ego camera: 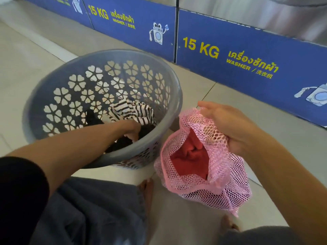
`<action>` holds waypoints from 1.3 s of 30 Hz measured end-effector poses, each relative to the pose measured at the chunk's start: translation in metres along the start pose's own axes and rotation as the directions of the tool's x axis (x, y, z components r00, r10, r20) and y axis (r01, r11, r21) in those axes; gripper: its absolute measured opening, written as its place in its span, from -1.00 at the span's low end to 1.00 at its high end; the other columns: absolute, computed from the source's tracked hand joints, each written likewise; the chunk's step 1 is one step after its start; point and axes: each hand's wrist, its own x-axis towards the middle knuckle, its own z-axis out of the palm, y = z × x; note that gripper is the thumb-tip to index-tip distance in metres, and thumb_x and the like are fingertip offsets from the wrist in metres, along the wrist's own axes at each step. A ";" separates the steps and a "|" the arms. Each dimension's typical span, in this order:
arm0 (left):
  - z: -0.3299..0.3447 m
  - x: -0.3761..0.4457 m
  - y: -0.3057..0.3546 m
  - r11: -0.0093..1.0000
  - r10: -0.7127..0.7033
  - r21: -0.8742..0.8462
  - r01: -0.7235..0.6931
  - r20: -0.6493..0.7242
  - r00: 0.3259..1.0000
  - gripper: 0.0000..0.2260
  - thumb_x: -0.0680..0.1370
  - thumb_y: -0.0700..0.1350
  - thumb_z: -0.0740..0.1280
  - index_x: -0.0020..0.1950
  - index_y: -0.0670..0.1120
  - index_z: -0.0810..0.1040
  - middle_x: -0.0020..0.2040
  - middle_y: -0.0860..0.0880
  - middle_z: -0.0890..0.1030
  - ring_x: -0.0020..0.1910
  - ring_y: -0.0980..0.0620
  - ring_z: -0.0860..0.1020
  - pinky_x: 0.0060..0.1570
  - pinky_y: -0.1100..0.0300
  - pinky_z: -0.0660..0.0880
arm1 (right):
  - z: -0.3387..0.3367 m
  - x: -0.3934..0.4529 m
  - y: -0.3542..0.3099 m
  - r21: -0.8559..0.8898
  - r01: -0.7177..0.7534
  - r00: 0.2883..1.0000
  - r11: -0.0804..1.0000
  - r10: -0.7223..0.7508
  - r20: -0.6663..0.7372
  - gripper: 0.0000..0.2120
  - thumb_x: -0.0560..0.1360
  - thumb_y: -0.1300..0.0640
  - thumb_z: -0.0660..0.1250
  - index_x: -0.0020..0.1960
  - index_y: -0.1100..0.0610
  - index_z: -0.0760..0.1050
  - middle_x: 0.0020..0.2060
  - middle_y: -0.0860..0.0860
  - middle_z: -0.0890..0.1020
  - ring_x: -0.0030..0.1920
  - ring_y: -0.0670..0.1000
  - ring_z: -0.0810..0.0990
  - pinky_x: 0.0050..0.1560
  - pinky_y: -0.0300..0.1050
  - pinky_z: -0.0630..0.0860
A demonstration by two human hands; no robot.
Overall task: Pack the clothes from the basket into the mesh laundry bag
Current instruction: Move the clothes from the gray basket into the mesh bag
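Observation:
A round grey-blue plastic basket [58, 80] with flower-shaped holes stands on the floor at centre left, tilted toward me. Inside lie a black-and-white striped garment [131, 112] and dark clothes [122, 141]. My left hand [131, 129] reaches down into the basket and its fingers are closed on the dark clothes. To the right, a pink mesh laundry bag [198, 184] rests on the floor with its mouth held open. A red garment [189, 154] shows inside it. My right hand [228, 124] grips the bag's upper rim.
Blue washer bases [247, 55] marked "15 KG" run along the back and right, close behind the basket and bag. The floor [23, 55] is pale tile. My bare feet [147, 191] and grey-trousered knees are at the bottom, just below the basket and bag.

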 end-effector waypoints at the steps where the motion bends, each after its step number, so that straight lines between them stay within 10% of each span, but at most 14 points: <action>1: -0.004 -0.003 0.000 0.999 0.002 -0.048 -0.005 -0.063 0.998 -0.59 0.50 0.11 0.37 0.23 -0.12 0.59 0.15 -0.09 0.64 0.07 -0.08 0.60 0.15 0.04 0.55 | -0.001 -0.001 -0.001 0.010 -0.001 1.000 1.000 0.001 -0.003 -0.63 0.64 0.21 0.21 0.41 0.02 0.49 0.29 -0.01 0.57 0.11 -0.04 0.60 0.03 -0.11 0.61; 6: -0.032 -0.047 -0.012 0.856 -0.048 -0.505 -0.109 -0.288 0.956 -0.58 0.49 0.12 0.27 0.21 -0.11 0.59 0.17 -0.15 0.59 0.10 -0.11 0.54 0.10 0.10 0.47 | -0.007 -0.017 -0.010 0.161 -0.026 0.999 0.987 0.021 0.034 -0.66 0.64 0.25 0.20 0.37 0.08 0.51 0.16 0.13 0.65 -0.03 0.04 0.67 -0.25 -0.17 0.63; 9: -0.062 -0.091 -0.025 0.617 -0.125 -0.753 -0.228 -0.380 0.916 -0.87 0.31 -0.04 0.30 -0.27 -0.08 0.55 -0.25 -0.08 0.55 -0.28 -0.02 0.48 -0.29 0.18 0.38 | -0.014 -0.027 -0.014 0.193 -0.021 1.000 0.981 0.018 0.016 -0.68 0.64 0.27 0.19 0.33 0.11 0.54 0.11 0.14 0.65 -0.12 0.03 0.65 -0.27 -0.15 0.60; 13: -0.111 -0.163 -0.029 0.244 -0.295 -0.892 -0.381 -0.443 0.847 -0.97 0.18 -0.18 0.24 -0.44 -0.08 0.46 -0.51 0.01 0.43 -0.52 0.03 0.41 -0.52 0.29 0.30 | -0.021 -0.040 -0.021 0.218 0.011 1.000 0.976 -0.013 0.008 -0.69 0.63 0.29 0.18 0.31 0.14 0.53 0.00 0.15 0.62 -0.26 0.04 0.59 -0.35 -0.14 0.58; 19: -0.163 -0.293 -0.012 -0.141 -0.157 -0.704 -0.696 -0.679 0.717 -0.91 0.24 -0.18 0.19 -0.45 -0.08 0.46 -0.42 -0.08 0.46 -0.44 -0.05 0.45 -0.37 0.23 0.42 | -0.041 -0.060 -0.021 0.222 0.041 0.999 0.974 -0.034 -0.033 -0.70 0.64 0.28 0.18 0.30 0.15 0.56 0.22 0.21 0.60 0.02 0.13 0.63 -0.05 0.02 0.62; 24: -0.169 -0.337 -0.006 -0.535 -0.077 -0.407 -0.740 -0.849 0.523 -0.97 0.42 -0.22 0.13 -0.21 -0.14 0.35 -0.20 -0.14 0.32 -0.20 -0.09 0.39 -0.05 0.03 0.41 | -0.057 -0.075 -0.018 0.286 0.037 0.999 0.957 -0.029 -0.031 -0.71 0.64 0.29 0.17 0.30 0.16 0.55 0.11 0.20 0.66 -0.26 0.04 0.70 -0.45 -0.16 0.61; 26: -0.156 -0.328 0.011 -0.395 -0.129 -0.472 -0.788 -0.821 0.556 -0.84 0.52 -0.18 0.07 -0.16 -0.12 0.42 -0.23 -0.07 0.40 -0.20 -0.01 0.46 0.01 0.06 0.42 | -0.060 -0.079 -0.019 0.294 0.037 0.999 0.955 -0.029 -0.032 -0.71 0.65 0.28 0.16 0.30 0.16 0.55 0.09 0.21 0.67 -0.32 0.02 0.70 -0.51 -0.18 0.57; 30: -0.111 -0.275 0.064 0.196 -0.334 -0.698 -0.688 -0.708 0.623 -0.92 0.41 -0.08 0.24 -0.15 -0.02 0.50 -0.26 0.01 0.50 -0.16 0.01 0.49 -0.12 0.17 0.39 | -0.059 -0.083 -0.021 0.267 0.021 0.999 0.964 -0.013 -0.033 -0.72 0.65 0.26 0.17 0.28 0.15 0.56 0.07 0.20 0.69 -0.16 0.08 0.69 -0.45 -0.14 0.62; 34: -0.067 -0.218 0.064 0.731 -0.170 -0.561 -0.390 -0.702 0.691 -0.76 0.59 -0.03 0.27 0.20 -0.09 0.54 0.12 -0.12 0.62 0.14 -0.13 0.55 0.04 0.17 0.40 | -0.059 -0.084 -0.020 0.287 0.027 1.000 0.958 -0.023 -0.016 -0.74 0.66 0.25 0.16 0.26 0.16 0.55 -0.07 0.14 0.68 -0.22 0.06 0.64 -0.46 -0.15 0.61; 39: -0.051 -0.216 0.055 0.497 0.074 -0.781 -0.377 -0.395 0.916 -0.39 0.34 0.53 0.28 0.28 0.24 0.46 0.21 0.17 0.57 0.09 0.19 0.62 0.06 0.28 0.54 | -0.061 -0.081 -0.022 0.288 0.029 0.999 0.957 -0.023 -0.023 -0.78 0.65 0.23 0.19 0.19 0.15 0.57 -0.26 0.09 0.72 -0.39 -0.01 0.70 -0.49 -0.16 0.61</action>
